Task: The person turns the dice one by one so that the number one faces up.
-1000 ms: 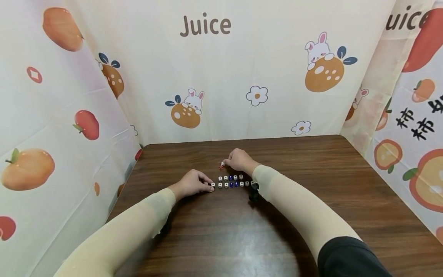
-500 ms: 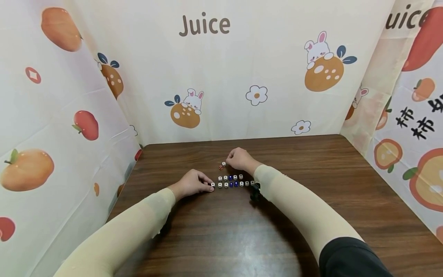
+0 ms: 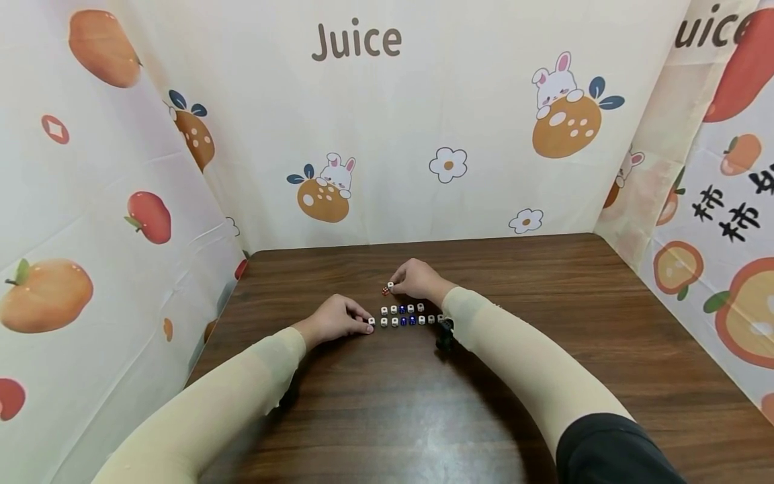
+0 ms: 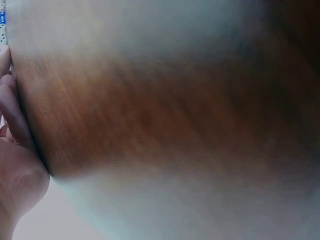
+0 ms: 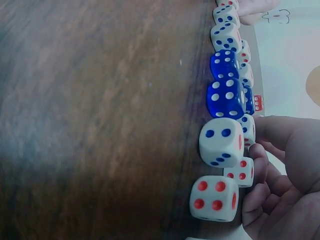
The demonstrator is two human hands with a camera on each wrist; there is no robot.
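Note:
At the left end of the front row of dice, my left hand pinches a white die between thumb and finger. Behind both rows, the thumb and finger of my right hand are on another white die. A red die lies right beside that one. Two blue dice stand among the white dice of the front row, and the back row also has a blue die. Only part of the left hand shows at the left wrist view's edge.
The dice stand on a dark brown wooden table. My right wrist, with a black device under it, covers the right end of the front row. Printed cloth walls in the back and sides.
My right hand draws slightly right, off the white die by the red one, then comes back left onto it. The left hand stays at its die.

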